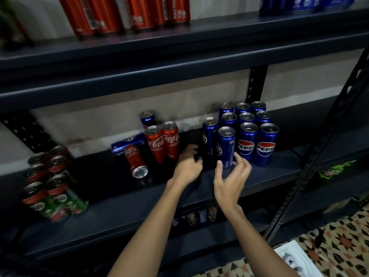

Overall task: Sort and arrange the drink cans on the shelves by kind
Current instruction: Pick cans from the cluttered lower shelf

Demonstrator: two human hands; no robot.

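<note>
Head view: both hands at the blue cans on the middle shelf

Right hand (231, 180) has thumb and fingers spread loosely round the foot of a front Pepsi can (226, 146); whether they touch it I cannot tell. Left hand (188, 165) reaches to the base of a second Pepsi can (209, 134) just behind; its grip is hidden, so I cannot tell. Both cans stand upright beside the Pepsi block (257, 134) on the shelf (119, 212). Left of them two Coke cans (162, 142) stand, one Coke can (135, 160) lies tipped, and a blue can (127, 144) lies behind it
</note>
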